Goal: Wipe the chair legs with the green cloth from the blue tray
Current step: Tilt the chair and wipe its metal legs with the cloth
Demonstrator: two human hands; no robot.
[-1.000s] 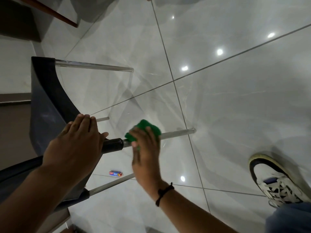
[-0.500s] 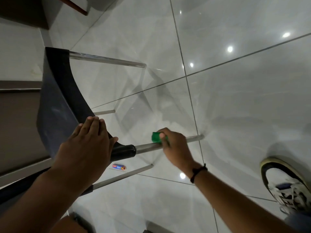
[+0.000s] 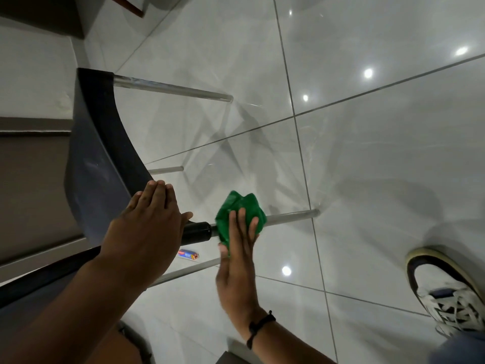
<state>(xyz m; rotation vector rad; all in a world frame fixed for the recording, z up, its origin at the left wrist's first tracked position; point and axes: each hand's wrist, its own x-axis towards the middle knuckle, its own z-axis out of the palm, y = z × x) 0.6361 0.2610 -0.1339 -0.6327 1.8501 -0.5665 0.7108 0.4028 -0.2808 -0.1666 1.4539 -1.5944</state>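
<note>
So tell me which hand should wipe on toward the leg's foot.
Right. The right hand already presses the green cloth onto that chair leg; the left hand braces the seat.

I see my right hand (image 3: 237, 261) pressing the green cloth (image 3: 237, 210) around the near chair leg (image 3: 290, 216), left hand (image 3: 147, 232) braced on the dark seat (image 3: 99, 153).

No legible txt; small red-blue tube (image 3: 188, 254) on floor, print too blurred.
</note>
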